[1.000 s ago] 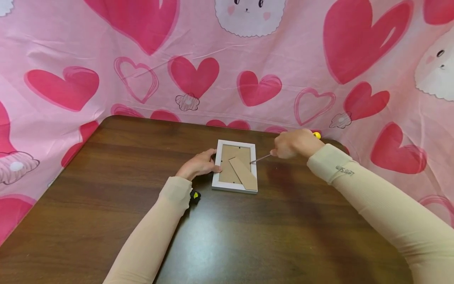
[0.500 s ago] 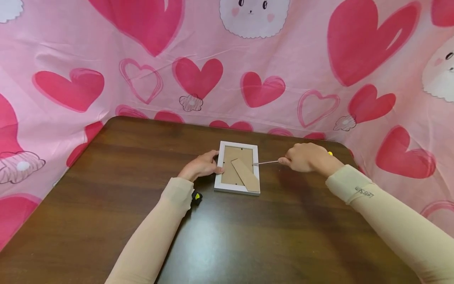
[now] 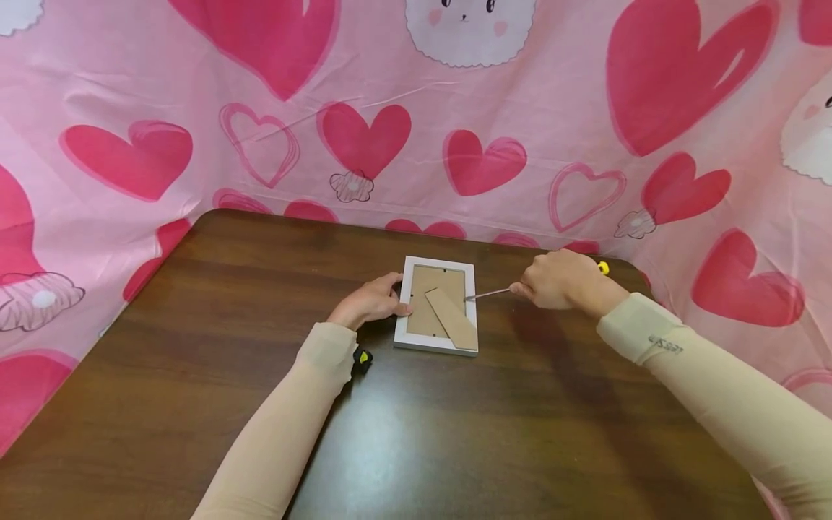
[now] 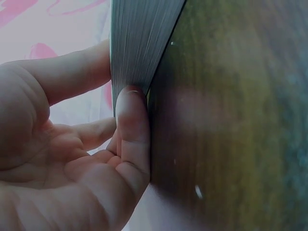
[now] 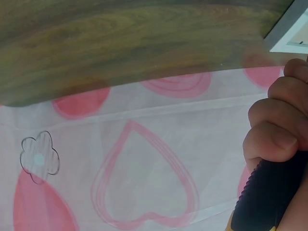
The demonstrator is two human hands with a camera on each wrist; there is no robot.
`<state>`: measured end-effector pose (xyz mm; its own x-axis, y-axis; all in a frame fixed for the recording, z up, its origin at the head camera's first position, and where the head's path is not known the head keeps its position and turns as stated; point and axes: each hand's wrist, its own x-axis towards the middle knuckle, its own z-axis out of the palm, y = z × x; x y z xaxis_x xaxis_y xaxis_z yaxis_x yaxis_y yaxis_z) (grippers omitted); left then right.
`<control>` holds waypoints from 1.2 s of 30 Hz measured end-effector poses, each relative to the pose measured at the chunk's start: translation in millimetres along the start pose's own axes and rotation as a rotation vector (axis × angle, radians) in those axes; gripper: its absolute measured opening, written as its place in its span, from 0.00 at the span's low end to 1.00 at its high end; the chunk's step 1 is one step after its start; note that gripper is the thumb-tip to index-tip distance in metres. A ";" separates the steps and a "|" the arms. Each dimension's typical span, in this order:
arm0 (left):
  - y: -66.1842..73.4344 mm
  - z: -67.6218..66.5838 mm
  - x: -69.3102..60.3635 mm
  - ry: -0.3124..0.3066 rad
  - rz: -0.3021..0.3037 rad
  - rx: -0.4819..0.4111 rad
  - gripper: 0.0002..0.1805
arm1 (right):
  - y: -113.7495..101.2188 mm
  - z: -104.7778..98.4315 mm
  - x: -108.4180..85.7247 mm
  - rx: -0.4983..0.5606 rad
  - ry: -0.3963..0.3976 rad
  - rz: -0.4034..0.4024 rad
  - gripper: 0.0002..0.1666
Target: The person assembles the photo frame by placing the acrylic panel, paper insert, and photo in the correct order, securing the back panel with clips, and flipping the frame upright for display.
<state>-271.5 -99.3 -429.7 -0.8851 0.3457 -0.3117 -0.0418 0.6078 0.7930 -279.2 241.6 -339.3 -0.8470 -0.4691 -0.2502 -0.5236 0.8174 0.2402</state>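
A white picture frame [image 3: 422, 341] lies face down on the brown table, its beige backing board [image 3: 429, 278] and slanted stand leg [image 3: 453, 321] uppermost. My left hand [image 3: 369, 300] holds its left edge, thumb on the back and fingers against the side wall [image 4: 139, 43]. In my right hand [image 3: 560, 280] is a screwdriver [image 3: 490, 294]; its thin shaft slopes left and the tip meets the right inner edge of the frame, by the backing. Curled fingers wrap its black handle [image 5: 272, 190] in the right wrist view, and the yellow end [image 3: 603, 268] shows behind the hand.
The wooden table [image 3: 260, 289] has rounded far corners. Pink fabric [image 3: 260, 58] with hearts hangs behind it and at both sides. A small black and yellow-green device [image 3: 362, 358] sits at my left wrist. Small dark tabs [image 3: 445, 271] dot the backing's edges.
My right hand has shifted right and slightly down with the screwdriver, whose shaft lies flatter than a second ago. The tip stays at the frame's right inner edge; the left hand keeps its hold.
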 end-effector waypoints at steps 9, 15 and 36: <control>0.1 -1.4 3.1 -0.002 0.000 0.000 0.45 | -4.2 -15.1 4.6 -0.049 -0.010 -0.007 0.24; 0.9 -2.3 2.6 0.000 -0.001 0.007 0.45 | -8.5 -23.7 7.9 -0.070 -0.037 -0.006 0.24; 1.9 -1.1 2.9 -0.003 0.010 0.004 0.43 | -24.5 -45.4 15.1 -0.178 -0.098 -0.034 0.25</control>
<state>-274.8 -98.0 -428.5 -0.8842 0.3534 -0.3055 -0.0313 0.6076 0.7936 -283.3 199.4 -306.4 -0.8203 -0.4532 -0.3490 -0.5668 0.7259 0.3896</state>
